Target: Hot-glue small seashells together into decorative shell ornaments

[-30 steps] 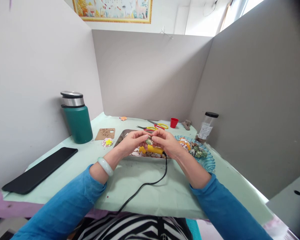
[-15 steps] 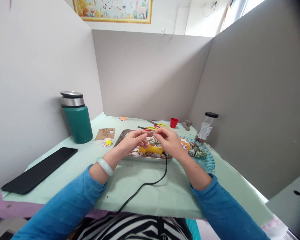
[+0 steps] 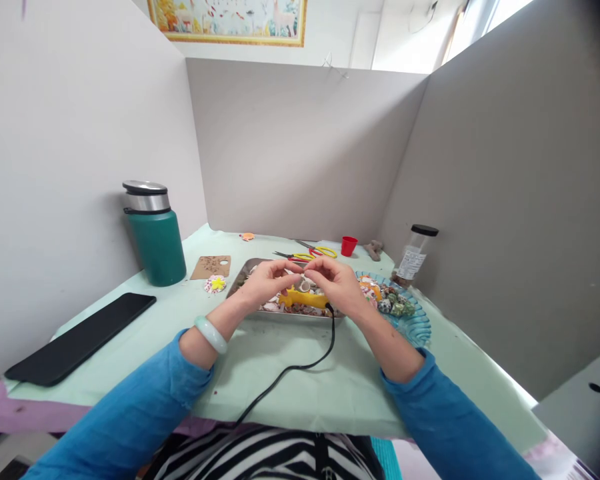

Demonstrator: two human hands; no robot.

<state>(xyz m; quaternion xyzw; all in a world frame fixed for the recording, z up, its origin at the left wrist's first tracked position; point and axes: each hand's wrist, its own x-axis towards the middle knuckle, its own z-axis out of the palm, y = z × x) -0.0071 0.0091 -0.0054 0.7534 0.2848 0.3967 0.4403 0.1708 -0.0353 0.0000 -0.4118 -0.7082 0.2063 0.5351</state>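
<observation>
My left hand (image 3: 274,281) and my right hand (image 3: 333,283) meet fingertip to fingertip above a metal tray (image 3: 280,316). Thumb and fingers of both are pinched; anything between them is too small or hidden to make out. Beneath the hands, a yellow corded tool (image 3: 305,299), shaped like a glue gun, lies across the tray. Its black cord (image 3: 286,371) runs over the table towards me. Pale shells (image 3: 271,307) and brown bits fill the tray around it, partly covered by my hands.
To the right, a blue fluted plate (image 3: 423,323) carries speckled stones, with a clear black-lidded jar (image 3: 412,257) behind. Scissors (image 3: 323,251) and a red cup (image 3: 349,246) sit at the back. Leftward are a green bottle (image 3: 156,247), a flower-decorated disc (image 3: 215,284) and a black slab (image 3: 83,339).
The fingertips of both hands have come closer together and now meet. My left fingers have curled in a little. The tool and tray have stayed put.
</observation>
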